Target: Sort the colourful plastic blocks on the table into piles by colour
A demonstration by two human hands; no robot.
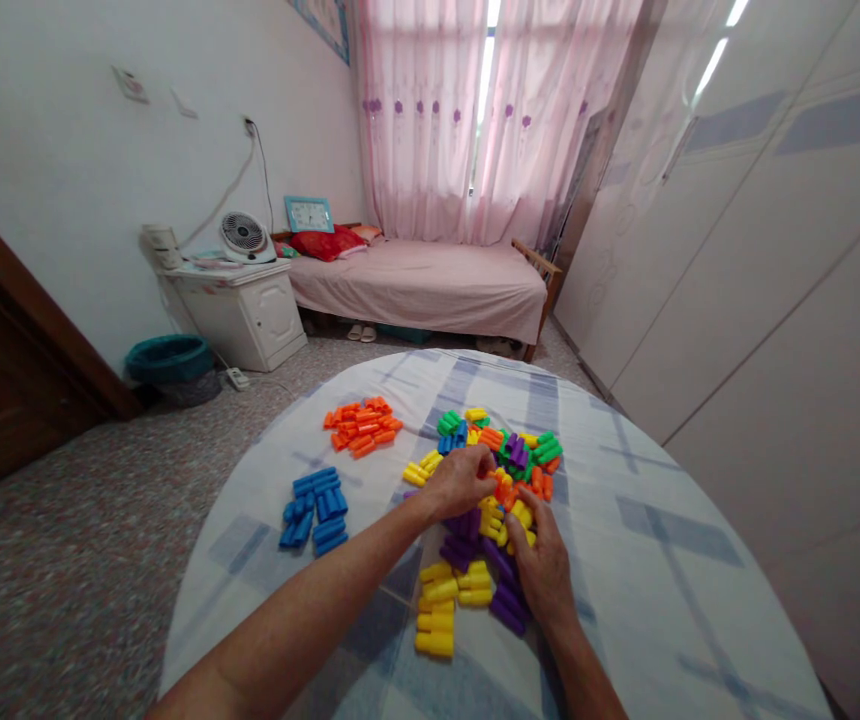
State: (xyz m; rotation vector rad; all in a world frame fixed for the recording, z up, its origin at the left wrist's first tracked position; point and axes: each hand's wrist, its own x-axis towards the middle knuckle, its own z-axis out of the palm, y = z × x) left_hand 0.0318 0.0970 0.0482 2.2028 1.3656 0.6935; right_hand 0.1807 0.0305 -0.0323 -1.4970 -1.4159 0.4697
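My left hand reaches over a mixed pile of colored plastic pieces, fingers curled together beside some orange pieces. Whatever its fingertips pinch is hidden. My right hand rests at the pile's near right side, thumb and forefinger apart around yellow pieces. Purple pieces lie beside and partly under it. In the pile's far part are green pieces, blue pieces and more orange ones. Closer to me sits a separate yellow group.
Everything lies on a round table with a checked cloth. An orange group and a blue group sit on its left. Beyond stand a bed, a white cabinet, a fan and a bin.
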